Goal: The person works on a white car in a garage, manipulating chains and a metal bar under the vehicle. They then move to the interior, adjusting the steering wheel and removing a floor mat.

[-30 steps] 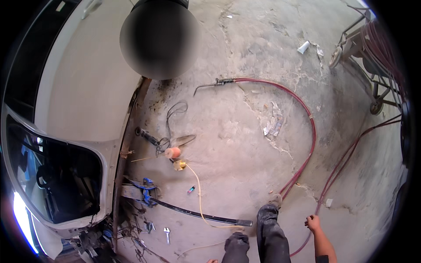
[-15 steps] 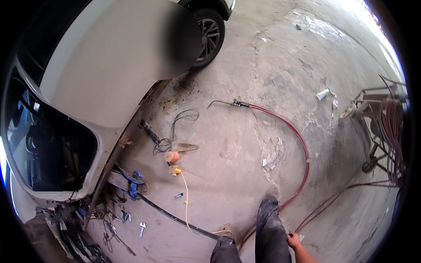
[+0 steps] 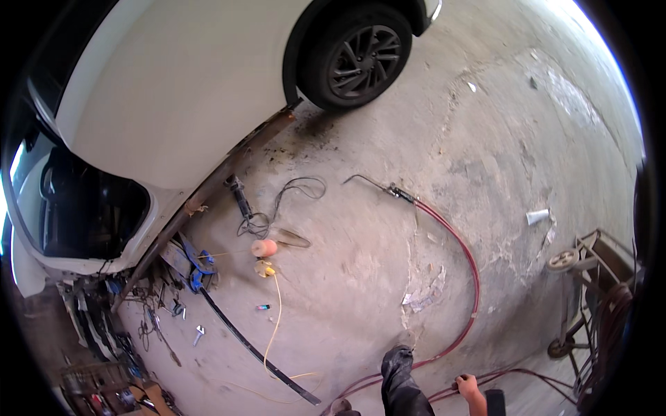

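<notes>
Your right hand curls beside the red hoses; whether it pinches them, I cannot tell. Ahead of it lies the torch. Your left hand is out of view.

No lettering, numbers or signs can be read here.

Bare floor lies open between the yellow cord and the curved red hose, while the trousered leg blocks the right hand leftward and a wheeled cart bounds the right.
</notes>
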A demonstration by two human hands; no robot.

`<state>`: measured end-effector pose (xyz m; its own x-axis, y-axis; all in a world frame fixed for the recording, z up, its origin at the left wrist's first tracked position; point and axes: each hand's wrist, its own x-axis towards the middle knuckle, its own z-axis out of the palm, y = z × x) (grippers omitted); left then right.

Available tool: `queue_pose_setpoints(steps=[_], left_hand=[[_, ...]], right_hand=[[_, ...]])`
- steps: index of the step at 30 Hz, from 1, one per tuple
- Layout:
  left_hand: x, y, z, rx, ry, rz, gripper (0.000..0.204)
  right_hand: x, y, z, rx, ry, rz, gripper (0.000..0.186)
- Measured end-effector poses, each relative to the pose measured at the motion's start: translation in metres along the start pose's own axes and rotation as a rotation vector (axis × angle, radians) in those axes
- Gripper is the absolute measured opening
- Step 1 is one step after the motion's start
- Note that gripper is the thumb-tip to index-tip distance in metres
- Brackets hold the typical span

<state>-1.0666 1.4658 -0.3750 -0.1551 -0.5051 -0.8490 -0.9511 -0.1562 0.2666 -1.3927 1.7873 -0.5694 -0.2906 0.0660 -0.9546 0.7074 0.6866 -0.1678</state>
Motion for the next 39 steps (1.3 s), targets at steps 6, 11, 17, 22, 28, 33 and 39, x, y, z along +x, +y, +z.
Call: queue_pose_setpoints(steps=[6, 11, 17, 22, 28, 33, 39], left_hand=[[0.000, 0.128, -0.024, 0.089, 0.043, 0.191, 0.031], [-0.002, 0.171, -0.040, 0.203, 0.066, 0.233, 0.028], [0.094, 0.200, -0.080, 0.151, 0.045, 0.219, 0.027], [0.124, 0.238, -0.150, 0.067, -0.096, 0.166, 0.023], [0.120, 0.237, -0.167, -0.961, -0.544, -0.298, 0.016], [0.228, 0.310, -0.198, -0.465, -0.543, 0.086, 0.012], [0.399, 0.363, -0.209, -0.309, -0.094, 0.310, 0.005]], right_hand=[[0.020, -0.161, 0.046, -0.161, -0.072, -0.202, 0.022], [0.027, -0.291, 0.120, -0.224, -0.201, -0.279, 0.025], [0.037, -0.434, 0.212, -0.197, -0.286, -0.361, 0.026], [0.093, -0.521, 0.277, -0.174, -0.288, -0.402, 0.026], [0.134, -0.628, 0.372, -0.124, -0.379, -0.428, 0.029], [0.195, -0.704, 0.447, -0.066, -0.456, -0.576, 0.025], [0.301, -0.768, 0.514, -0.366, -0.160, -1.107, 0.027]])
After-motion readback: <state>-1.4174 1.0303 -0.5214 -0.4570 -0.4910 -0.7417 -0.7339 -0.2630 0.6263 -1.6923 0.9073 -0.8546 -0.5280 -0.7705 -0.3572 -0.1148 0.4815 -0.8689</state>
